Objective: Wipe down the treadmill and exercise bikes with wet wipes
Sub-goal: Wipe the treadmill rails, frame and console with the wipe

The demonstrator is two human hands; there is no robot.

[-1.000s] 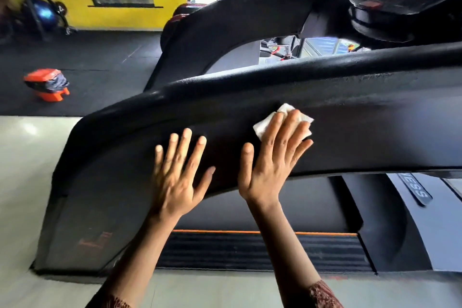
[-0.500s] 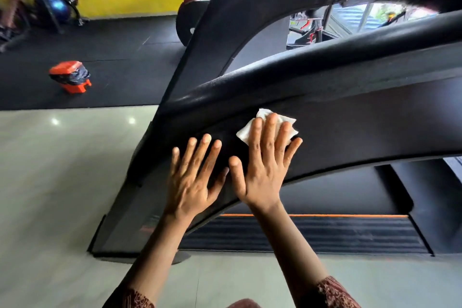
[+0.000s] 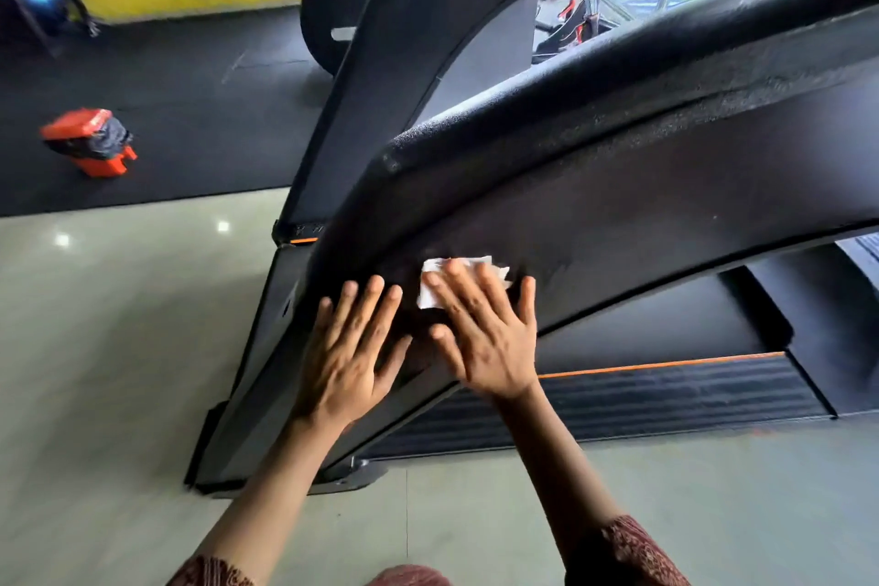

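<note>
Two spread hands pressed the treadmill side rail [image 3: 594,186]: left hand [image 3: 349,355] bare, right hand [image 3: 485,333] half-covering a blurred wet wipe [image 3: 430,295].

Left hand [image 3: 347,357] and right hand [image 3: 485,338] lie flat side by side, fingers straight.

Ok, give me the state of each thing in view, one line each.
left hand, flat on the treadmill side panel, fingers straight, holding nothing.
right hand, flat, fingers straight, pressing the wet wipe to the panel.
wet wipe, crumpled, pinned under the right fingers.
treadmill side panel, both hands bearing on it.
orange bin, upright on the black mat, lid down, black liner.
</note>
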